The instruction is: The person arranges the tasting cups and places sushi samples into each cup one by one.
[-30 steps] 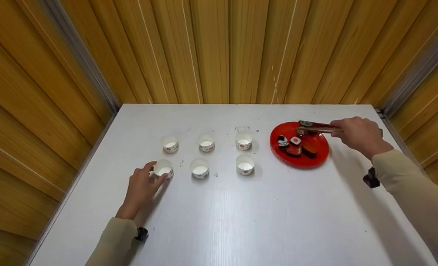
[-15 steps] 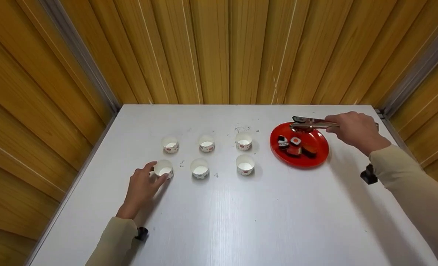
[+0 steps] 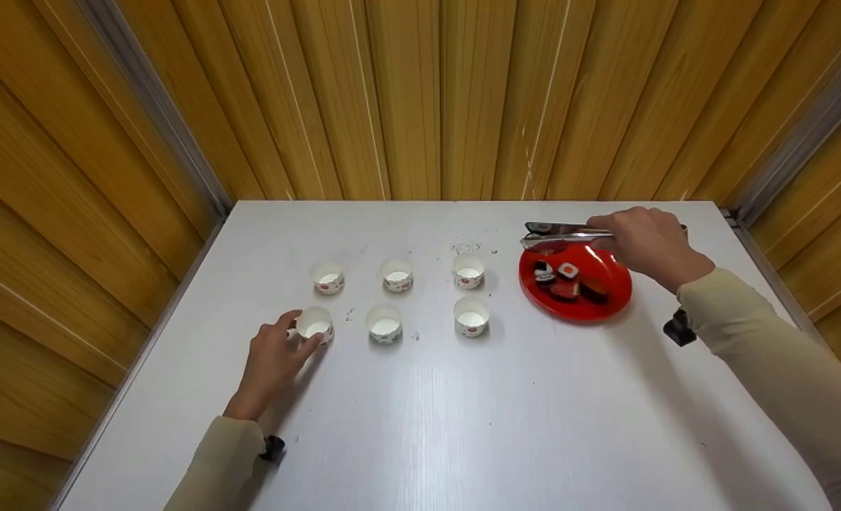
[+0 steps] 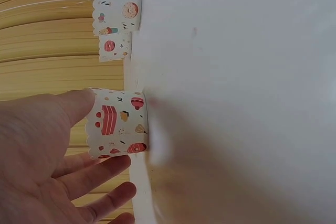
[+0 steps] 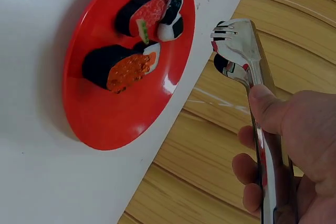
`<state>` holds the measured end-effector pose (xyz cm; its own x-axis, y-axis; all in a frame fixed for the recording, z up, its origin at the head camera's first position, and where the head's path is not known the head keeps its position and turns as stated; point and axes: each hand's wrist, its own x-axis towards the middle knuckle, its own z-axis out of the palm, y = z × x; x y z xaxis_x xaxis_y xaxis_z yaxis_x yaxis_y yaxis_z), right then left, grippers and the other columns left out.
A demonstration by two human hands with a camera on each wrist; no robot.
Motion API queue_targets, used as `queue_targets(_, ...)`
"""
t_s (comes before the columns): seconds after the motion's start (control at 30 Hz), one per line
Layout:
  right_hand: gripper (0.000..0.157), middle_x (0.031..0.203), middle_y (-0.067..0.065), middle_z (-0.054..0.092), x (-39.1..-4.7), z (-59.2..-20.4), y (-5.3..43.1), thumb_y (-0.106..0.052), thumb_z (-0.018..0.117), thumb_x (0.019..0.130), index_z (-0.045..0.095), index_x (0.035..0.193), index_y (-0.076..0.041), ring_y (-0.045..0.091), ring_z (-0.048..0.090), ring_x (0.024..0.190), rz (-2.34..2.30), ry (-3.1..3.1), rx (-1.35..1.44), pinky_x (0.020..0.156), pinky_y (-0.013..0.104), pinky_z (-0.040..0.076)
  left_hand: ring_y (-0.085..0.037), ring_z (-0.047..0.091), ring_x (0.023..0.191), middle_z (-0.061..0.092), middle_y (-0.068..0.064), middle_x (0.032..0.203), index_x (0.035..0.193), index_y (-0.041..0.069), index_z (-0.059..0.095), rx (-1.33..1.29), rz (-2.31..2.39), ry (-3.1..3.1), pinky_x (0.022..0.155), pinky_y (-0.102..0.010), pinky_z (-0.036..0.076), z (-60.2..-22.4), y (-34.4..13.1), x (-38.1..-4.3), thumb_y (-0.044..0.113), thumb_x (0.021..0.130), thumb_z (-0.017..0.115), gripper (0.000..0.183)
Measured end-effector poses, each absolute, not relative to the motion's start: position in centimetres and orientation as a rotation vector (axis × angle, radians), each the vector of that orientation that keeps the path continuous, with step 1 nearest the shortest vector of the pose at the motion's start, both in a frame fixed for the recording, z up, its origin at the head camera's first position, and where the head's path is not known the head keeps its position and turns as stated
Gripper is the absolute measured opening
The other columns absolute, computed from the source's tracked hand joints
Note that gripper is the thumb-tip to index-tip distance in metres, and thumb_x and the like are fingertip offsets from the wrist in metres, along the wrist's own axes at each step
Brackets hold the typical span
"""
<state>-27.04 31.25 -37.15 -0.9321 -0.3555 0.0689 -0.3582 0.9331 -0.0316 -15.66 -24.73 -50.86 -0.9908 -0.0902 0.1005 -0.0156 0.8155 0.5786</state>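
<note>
My left hand (image 3: 271,362) holds the front-left paper cup (image 3: 316,333) between thumb and a finger; the cup stands upright on the table. The left wrist view shows the cup's printed side (image 4: 118,124), with cakes and sweets on it. With my right hand (image 3: 651,245) I grip metal tongs (image 3: 569,236) above the back edge of a red plate (image 3: 583,314). In the right wrist view the tongs' heads (image 5: 240,40) lie close together. Dark and red patches show between them; whether that is a sushi piece or a reflection is unclear.
Several sushi pieces (image 3: 565,290) lie on the plate's left and front part, one topped with orange roe (image 5: 128,72). More paper cups (image 3: 385,328) stand in two rows left of the plate. Wood-patterned panels (image 3: 406,106) rise behind the white table (image 3: 420,426).
My right hand has moved left with the tongs, whose heads went from over the plate's middle to its back-left edge. The left hand and the cups stay where they were.
</note>
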Motion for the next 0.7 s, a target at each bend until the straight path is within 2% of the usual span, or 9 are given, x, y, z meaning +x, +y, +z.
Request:
queue_targets(0.27, 0.036, 0.096, 0.008, 0.076, -27.2, -37.0, 27.7, -0.015, 0.08, 0.09, 0.074, 0.126, -0.016, 0.025, 0.057, 0.072, 0.091, -2.996, 0.637, 0.051, 0.035, 0.042, -0.045, 0.058, 0.118, 0.065, -0.025, 0.128, 0.143, 0.0, 0.054, 0.065, -0.912, -2.866, 0.097, -0.06, 0.046, -50.8, -24.7, -15.6, 0.036, 0.095, 0.075, 0.064)
queue_targets(0.53, 0.038, 0.102, 0.007, 0.077, -27.5, -36.9, 24.2, -0.019, 0.078, 0.093, 0.072, 0.13, -0.017, 0.025, 0.063, 0.078, 0.136, -2.997, 0.715, 0.057, 0.036, 0.049, -0.044, 0.057, 0.119, 0.064, -0.024, 0.129, 0.145, 0.002, 0.053, 0.101, -0.933, -2.876, 0.099, -0.06, 0.044, -50.8, -24.7, -15.6, 0.039, 0.095, 0.075, 0.066)
queue_targets(0.7, 0.032, 0.095, 0.003, 0.077, -27.8, -36.8, 22.2, -0.017, 0.079, 0.092, 0.075, 0.123, -0.019, 0.021, 0.059, 0.07, 0.149, -2.948, 0.795, 0.055, 0.034, 0.046, -0.043, 0.057, 0.12, 0.063, -0.024, 0.131, 0.145, 0.002, 0.052, 0.119, -0.949, -2.879, 0.101, -0.06, 0.044, -50.8, -24.5, -15.6, 0.038, 0.095, 0.074, 0.066)
